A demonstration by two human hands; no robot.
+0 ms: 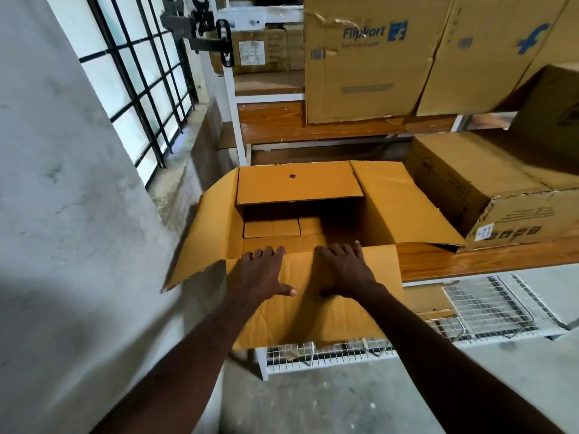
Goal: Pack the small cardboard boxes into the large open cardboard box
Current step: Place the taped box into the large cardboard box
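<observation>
The large open cardboard box (404, 202) stands on a wooden shelf with all its flaps spread out. Inside, at the back left of its floor, lie small cardboard boxes (272, 228), flat and side by side. My left hand (260, 274) rests palm down on the near flap, fingers spread, fingertips at the fold. My right hand (343, 267) lies flat on the same flap just to the right, fingertips over the box's near edge. Neither hand holds anything. The right part of the box's inside is in shadow.
A closed brown carton (488, 195) sits right of the open box on the wooden shelf (470, 261). Big printed cartons (366, 67) fill the shelf above. A wire mesh rack (488, 308) lies below. A white wall (62, 214) and barred window (138, 89) stand on the left.
</observation>
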